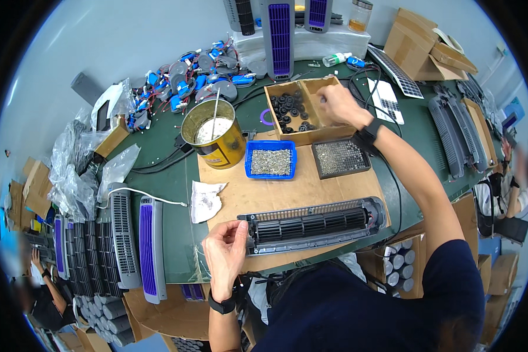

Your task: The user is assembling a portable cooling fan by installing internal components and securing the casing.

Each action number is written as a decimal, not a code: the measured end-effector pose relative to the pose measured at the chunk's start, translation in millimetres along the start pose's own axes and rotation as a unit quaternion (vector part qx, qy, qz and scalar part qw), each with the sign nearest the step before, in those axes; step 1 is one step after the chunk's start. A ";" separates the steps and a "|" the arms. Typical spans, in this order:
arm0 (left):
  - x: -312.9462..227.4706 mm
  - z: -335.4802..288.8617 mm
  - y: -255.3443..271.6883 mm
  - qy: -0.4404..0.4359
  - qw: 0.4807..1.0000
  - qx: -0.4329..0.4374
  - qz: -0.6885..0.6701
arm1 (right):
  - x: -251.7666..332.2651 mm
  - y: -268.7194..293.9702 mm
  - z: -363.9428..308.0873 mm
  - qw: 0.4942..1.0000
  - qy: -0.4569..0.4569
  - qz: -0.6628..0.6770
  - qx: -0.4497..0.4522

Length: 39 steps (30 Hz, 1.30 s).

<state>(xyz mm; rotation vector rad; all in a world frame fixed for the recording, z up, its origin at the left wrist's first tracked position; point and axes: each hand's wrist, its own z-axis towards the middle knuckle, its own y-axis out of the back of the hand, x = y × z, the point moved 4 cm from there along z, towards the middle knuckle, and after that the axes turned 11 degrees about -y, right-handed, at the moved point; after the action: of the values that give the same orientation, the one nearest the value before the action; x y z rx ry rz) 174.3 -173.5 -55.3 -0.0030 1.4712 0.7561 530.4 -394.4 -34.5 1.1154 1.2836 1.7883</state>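
A grey tower-fan housing (328, 242) lies lengthwise on a cardboard sheet, with a black ribbed fan roller (311, 226) inside it. At its left end, my left hand (226, 249) has thumb and fingertips pinched together against the housing's end; whatever is between them is hidden. My right hand (341, 105) is over the right compartment of a divided cardboard box (284, 138), fingers curled downward, their tips partly hidden. Black round parts (287, 108) fill much of the left compartment. Just below the box are a blue tray of small metal pins (270, 162) and a dark tray of small pieces (341, 158).
A yellow can (226, 149) with a stick in white paste stands left of the trays. Blue-wrapped wired motors (185, 85) pile up behind it. Upright fan units (278, 41) stand at the back; purple-grilled panels (152, 249) lean at the left edge. Black cables cross the table. Other people sit at both sides.
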 end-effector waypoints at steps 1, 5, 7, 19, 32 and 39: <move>-3.8 -1.3 3.3 -0.006 1.000 -0.019 -0.016 | 16.4 18.5 -10.0 0.998 0.006 0.068 0.004; -8.5 -3.6 5.6 -0.010 0.994 -0.054 -0.100 | 81.0 55.6 -73.3 0.872 0.015 0.441 0.212; -19.4 -0.7 -3.2 -0.018 0.976 -0.045 -0.213 | 99.6 61.1 -108.3 0.815 0.020 0.504 0.284; -38.1 -17.1 -15.9 -0.122 0.927 -0.026 -0.354 | 161.0 33.9 -190.8 0.738 0.033 0.548 0.393; 9.8 -23.7 17.5 0.034 0.987 -0.009 -0.155 | 144.0 11.6 -215.2 0.884 0.315 0.034 0.345; 4.2 -16.3 5.0 0.015 0.998 0.001 -0.065 | 144.0 12.3 -217.0 0.889 0.319 0.035 0.327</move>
<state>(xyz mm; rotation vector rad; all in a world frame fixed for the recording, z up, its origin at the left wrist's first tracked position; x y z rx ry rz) 157.3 -174.9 -59.2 -0.1090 1.4849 0.6510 272.8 -357.2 -18.9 0.9140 2.3986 1.9007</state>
